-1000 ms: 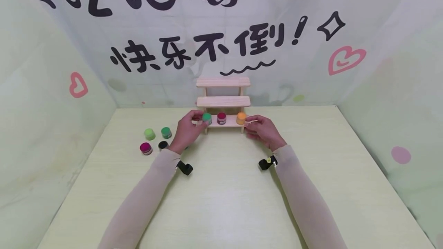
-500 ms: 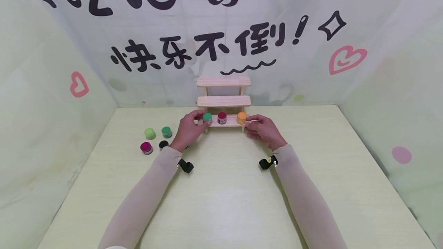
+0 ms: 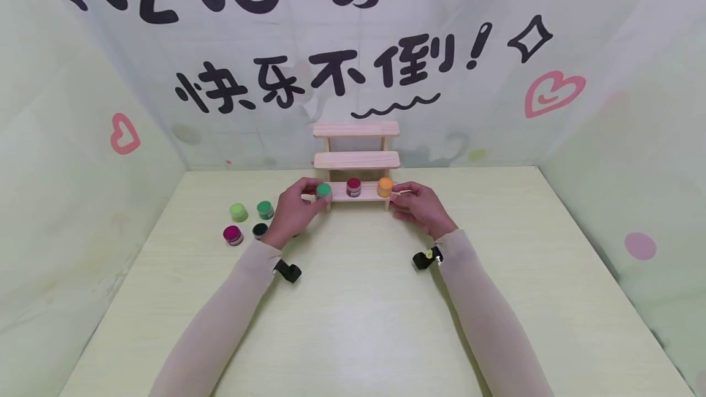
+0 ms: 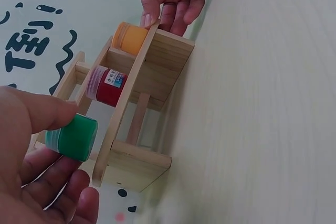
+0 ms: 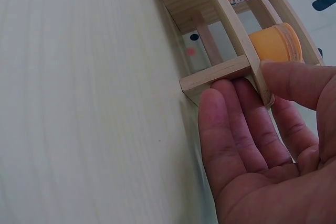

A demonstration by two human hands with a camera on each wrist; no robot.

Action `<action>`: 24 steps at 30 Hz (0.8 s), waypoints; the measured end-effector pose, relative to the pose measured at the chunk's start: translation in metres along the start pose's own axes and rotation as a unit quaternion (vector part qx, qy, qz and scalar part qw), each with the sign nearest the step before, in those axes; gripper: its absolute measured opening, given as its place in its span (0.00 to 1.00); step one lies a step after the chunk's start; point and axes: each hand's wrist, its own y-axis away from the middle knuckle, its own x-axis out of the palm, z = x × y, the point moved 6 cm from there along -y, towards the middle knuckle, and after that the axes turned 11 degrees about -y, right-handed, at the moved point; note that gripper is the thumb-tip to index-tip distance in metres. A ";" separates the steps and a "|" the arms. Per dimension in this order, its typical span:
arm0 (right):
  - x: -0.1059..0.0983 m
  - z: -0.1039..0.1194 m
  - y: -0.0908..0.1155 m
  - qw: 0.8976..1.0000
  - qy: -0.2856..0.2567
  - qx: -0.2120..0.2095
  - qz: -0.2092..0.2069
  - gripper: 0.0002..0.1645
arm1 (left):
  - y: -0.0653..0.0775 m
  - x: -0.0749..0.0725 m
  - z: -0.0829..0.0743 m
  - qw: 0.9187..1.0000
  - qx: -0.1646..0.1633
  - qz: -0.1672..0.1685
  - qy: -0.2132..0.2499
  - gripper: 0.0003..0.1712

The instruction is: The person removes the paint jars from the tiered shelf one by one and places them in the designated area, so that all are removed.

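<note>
My left hand pinches a small green paint jar between thumb and fingers. The jar is beside the left end of the lowest step of a three-step wooden display stand, and a gap shows between jar and board in the left wrist view. On that step stand a dark red paint jar in the middle and an orange paint jar near the right end. My right hand grips the step's right end, its thumb close by the orange jar and its fingers around the side piece.
Left on the table are a light green jar, another green jar, a magenta jar and a black jar, partly covered by my left hand. Behind the stand hangs a printed cloth wall.
My left hand has shifted slightly left with the green jar, from over the step's left end to just beside it. The right hand stays in place on the stand.
</note>
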 end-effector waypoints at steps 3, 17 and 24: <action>0.000 0.000 -0.001 1.000 0.003 0.003 -0.001 0.14 | 0.007 -0.004 0.001 1.000 -0.007 -0.003 0.008 0.26; -0.001 0.002 -0.002 1.000 0.013 -0.001 0.004 0.16 | 0.038 -0.022 0.008 1.000 0.010 0.013 0.027 0.27; -0.001 -0.001 -0.003 1.000 0.010 0.004 -0.002 0.14 | 0.059 -0.031 0.027 1.000 0.006 0.024 0.005 0.25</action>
